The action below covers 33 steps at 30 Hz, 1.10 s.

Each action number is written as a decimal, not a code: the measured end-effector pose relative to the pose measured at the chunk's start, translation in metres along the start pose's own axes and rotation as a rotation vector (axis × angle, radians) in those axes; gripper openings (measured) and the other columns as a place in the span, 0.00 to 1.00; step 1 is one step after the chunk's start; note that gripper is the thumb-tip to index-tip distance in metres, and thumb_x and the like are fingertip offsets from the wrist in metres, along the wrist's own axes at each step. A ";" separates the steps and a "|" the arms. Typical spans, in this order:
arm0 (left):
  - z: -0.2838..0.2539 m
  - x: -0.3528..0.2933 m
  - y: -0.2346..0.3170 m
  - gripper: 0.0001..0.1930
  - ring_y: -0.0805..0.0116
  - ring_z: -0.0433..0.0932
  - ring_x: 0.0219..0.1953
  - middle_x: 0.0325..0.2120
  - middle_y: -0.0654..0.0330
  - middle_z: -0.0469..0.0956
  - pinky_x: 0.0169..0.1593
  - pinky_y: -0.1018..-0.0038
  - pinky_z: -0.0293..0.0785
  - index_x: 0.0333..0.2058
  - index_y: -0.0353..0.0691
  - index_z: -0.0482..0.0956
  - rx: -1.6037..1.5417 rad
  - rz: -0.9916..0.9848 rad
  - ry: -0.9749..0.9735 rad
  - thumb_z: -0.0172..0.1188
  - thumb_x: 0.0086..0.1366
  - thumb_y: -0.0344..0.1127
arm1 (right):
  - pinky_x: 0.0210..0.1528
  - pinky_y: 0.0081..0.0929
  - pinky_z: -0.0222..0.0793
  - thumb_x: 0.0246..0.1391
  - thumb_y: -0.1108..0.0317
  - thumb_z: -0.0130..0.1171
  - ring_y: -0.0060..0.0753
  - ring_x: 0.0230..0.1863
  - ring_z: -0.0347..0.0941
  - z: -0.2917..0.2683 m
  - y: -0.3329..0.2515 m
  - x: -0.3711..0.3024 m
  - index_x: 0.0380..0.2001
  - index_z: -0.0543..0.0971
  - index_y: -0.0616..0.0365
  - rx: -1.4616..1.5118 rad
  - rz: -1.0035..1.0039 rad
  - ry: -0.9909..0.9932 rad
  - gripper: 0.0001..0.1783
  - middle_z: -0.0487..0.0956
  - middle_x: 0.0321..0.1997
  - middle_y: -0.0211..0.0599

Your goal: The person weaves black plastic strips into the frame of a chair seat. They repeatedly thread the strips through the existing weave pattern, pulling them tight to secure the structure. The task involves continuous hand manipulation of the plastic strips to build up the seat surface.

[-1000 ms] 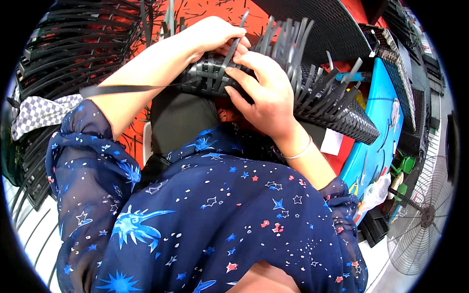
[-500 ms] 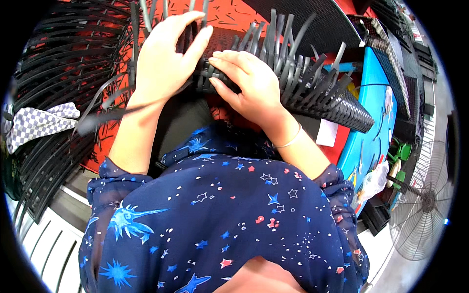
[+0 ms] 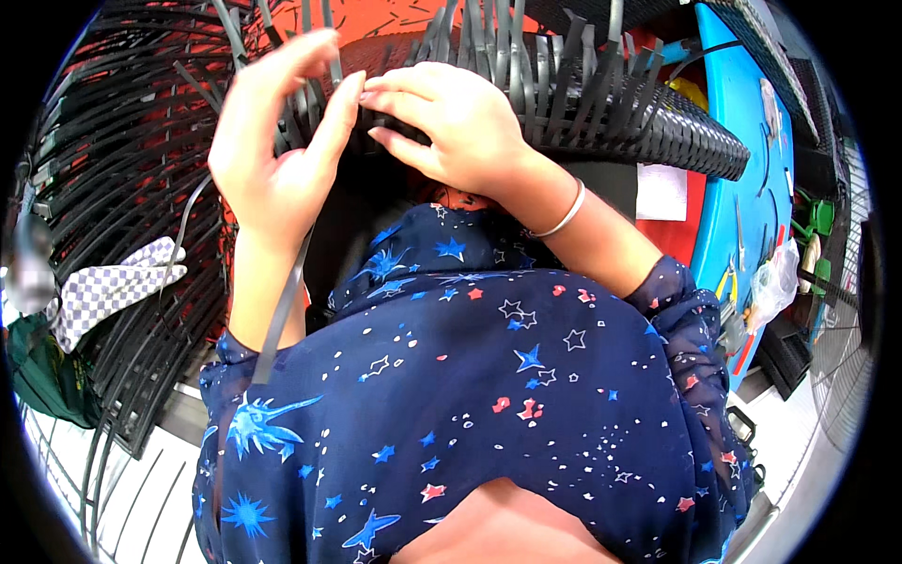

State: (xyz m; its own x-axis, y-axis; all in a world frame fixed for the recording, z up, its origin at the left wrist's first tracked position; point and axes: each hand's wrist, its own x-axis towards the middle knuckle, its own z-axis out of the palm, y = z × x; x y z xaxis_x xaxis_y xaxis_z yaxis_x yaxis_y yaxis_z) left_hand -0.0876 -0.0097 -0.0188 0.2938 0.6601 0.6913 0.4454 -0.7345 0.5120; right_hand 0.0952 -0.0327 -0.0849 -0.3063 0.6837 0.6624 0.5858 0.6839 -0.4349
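A black woven piece (image 3: 648, 132) of flat plastic strips lies across my front, with several loose strip ends (image 3: 512, 70) standing up from its far edge. My right hand (image 3: 456, 122) grips its near edge, thumb below and fingers over it. Just left of it, my left hand (image 3: 277, 155) is raised with thumb and fingers spread apart, among the upright strips. The tips of my left thumb and right fingers are close together. A loose black strip (image 3: 282, 320) hangs past my left wrist toward my sleeve. What lies directly beneath my palms is hidden.
Many long black strips (image 3: 122, 188) fan out at the left, with a checkered cloth (image 3: 117, 291) among them. Strip scraps lie on the red surface (image 3: 376, 21) beyond. A blue table (image 3: 728, 122) at the right holds tools and a clear plastic bag (image 3: 775, 282).
My left hand has moved left and down, and its fingers have come away from the strips. My right hand has shifted left and up. The woven piece has turned more level.
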 end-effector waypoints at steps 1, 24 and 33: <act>0.002 -0.001 -0.007 0.13 0.64 0.83 0.38 0.35 0.59 0.85 0.45 0.73 0.77 0.40 0.38 0.85 0.044 -0.004 -0.071 0.72 0.56 0.28 | 0.48 0.36 0.76 0.50 0.63 0.67 0.41 0.44 0.79 -0.002 -0.001 0.000 0.40 0.83 0.57 0.007 0.016 -0.020 0.15 0.82 0.43 0.35; 0.000 0.003 -0.014 0.17 0.69 0.77 0.34 0.25 0.62 0.76 0.45 0.71 0.72 0.30 0.36 0.78 -0.838 -0.984 -0.325 0.50 0.76 0.40 | 0.49 0.38 0.74 0.52 0.54 0.67 0.44 0.44 0.78 -0.005 -0.006 0.000 0.37 0.81 0.57 -0.004 0.115 -0.137 0.18 0.80 0.42 0.35; 0.005 0.037 -0.022 0.15 0.78 0.56 0.17 0.17 0.71 0.63 0.26 0.77 0.55 0.24 0.43 0.70 -1.061 -1.455 -0.438 0.57 0.71 0.38 | 0.46 0.39 0.74 0.48 0.47 0.68 0.43 0.40 0.77 0.002 -0.002 0.005 0.29 0.79 0.60 -0.035 0.099 -0.141 0.24 0.75 0.33 0.38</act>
State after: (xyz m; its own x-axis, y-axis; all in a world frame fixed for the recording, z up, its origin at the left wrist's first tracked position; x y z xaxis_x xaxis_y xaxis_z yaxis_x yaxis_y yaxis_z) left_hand -0.0826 0.0313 -0.0072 0.4603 0.6460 -0.6090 -0.0842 0.7147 0.6944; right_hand 0.0908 -0.0303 -0.0825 -0.3470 0.7777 0.5242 0.6435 0.6040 -0.4701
